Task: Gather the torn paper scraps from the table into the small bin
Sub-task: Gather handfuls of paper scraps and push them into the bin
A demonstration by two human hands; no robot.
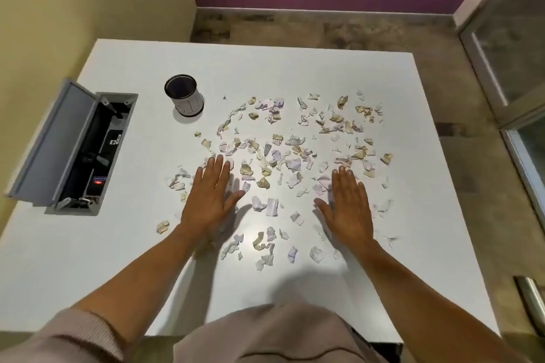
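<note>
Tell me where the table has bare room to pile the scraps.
The white table is bare along its far edge beyond the small bin, and along the near edge under the forearms. The torn paper scraps crowd the middle, around the left hand and right hand.

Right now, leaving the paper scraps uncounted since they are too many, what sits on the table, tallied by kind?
Bin: 1
Open cable box: 1
Hands flat on the table, left hand and right hand: 2
Total: 4
Scraps lie scattered around both hands; the bin looks empty.
</note>
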